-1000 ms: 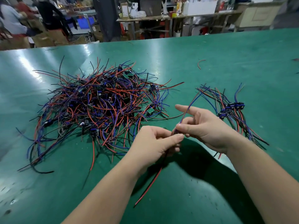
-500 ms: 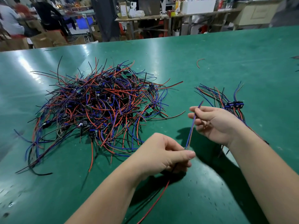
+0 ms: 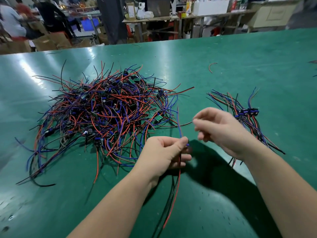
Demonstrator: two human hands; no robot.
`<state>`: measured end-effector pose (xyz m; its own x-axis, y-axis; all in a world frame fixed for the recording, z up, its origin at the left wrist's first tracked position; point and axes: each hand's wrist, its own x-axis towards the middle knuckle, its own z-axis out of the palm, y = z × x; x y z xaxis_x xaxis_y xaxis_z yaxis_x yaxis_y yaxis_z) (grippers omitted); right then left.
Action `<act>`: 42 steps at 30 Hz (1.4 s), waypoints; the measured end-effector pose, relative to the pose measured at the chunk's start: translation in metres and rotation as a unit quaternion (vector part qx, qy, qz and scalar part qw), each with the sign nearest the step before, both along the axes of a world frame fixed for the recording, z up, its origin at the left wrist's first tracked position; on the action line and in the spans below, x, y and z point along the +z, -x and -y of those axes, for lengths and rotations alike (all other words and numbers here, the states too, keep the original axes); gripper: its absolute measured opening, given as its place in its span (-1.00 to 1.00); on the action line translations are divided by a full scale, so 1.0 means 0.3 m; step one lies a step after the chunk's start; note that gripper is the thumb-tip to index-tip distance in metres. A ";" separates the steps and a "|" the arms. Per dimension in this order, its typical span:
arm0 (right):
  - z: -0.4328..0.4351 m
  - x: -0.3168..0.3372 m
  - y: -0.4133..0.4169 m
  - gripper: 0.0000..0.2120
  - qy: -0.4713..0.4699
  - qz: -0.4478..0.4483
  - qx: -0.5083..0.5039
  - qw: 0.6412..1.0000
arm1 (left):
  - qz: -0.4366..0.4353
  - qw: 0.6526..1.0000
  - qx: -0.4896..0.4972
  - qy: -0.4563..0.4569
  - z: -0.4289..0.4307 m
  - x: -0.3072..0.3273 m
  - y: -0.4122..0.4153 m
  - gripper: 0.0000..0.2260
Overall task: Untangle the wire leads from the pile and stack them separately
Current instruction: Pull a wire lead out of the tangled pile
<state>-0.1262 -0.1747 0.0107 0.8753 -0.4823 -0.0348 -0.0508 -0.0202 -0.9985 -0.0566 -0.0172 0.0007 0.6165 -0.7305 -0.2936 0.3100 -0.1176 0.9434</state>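
Observation:
A large tangled pile of red, blue and black wire leads (image 3: pixel 103 114) with small green boards lies on the green table (image 3: pixel 248 62), left of centre. A smaller sorted stack of leads (image 3: pixel 247 114) with dark connectors lies to the right. My left hand (image 3: pixel 163 153) pinches one wire lead (image 3: pixel 179 124) between thumb and fingers, just in front of the pile. Its blue strand stands up free, while its red and black strands hang down toward me. My right hand (image 3: pixel 223 133) hovers blurred between the lead and the sorted stack, fingers loosely curled, with nothing visibly held.
A stray red wire scrap (image 3: pixel 211 67) lies alone farther back on the table. Beyond the far edge are workbenches (image 3: pixel 171 18), cardboard boxes and people on the left (image 3: pixel 15 23).
My right hand let go of the blue strand's upper end and drew away to the right. My left hand moved up and closer to the pile, still pinching the lead.

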 end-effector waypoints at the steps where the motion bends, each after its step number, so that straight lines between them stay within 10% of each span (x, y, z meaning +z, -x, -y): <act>1: -0.021 0.001 0.006 -0.92 0.059 -0.010 0.069 0.996 | -0.004 1.000 0.009 0.007 0.000 -0.001 -0.005 -0.84; 6: -0.040 -0.015 0.003 -0.84 0.234 -0.004 0.113 0.966 | 0.002 1.000 -0.005 0.028 0.005 -0.003 -0.013 -0.77; 12: 0.070 -0.011 0.005 -0.85 0.248 0.042 -0.121 0.960 | -0.024 0.998 -0.022 0.056 -0.002 0.019 -0.002 -0.85; 23: 0.218 -0.075 0.032 -0.81 0.476 -0.236 -0.232 0.815 | 0.114 0.993 0.009 0.013 -0.018 0.029 0.002 -0.88; 28: 0.205 -0.076 0.034 -0.88 0.433 -0.279 -0.265 0.815 | 0.432 0.893 0.120 -0.026 -0.038 0.011 -0.039 -0.90; 33: 0.218 -0.068 0.032 -0.84 0.428 -0.290 -0.261 0.816 | 0.541 0.820 0.178 -0.063 -0.052 0.016 -0.073 -0.85; 42: 0.186 -0.073 0.025 -0.85 0.426 -0.263 -0.271 0.822 | 0.592 0.671 0.124 -0.428 -0.101 -0.038 -0.166 -0.75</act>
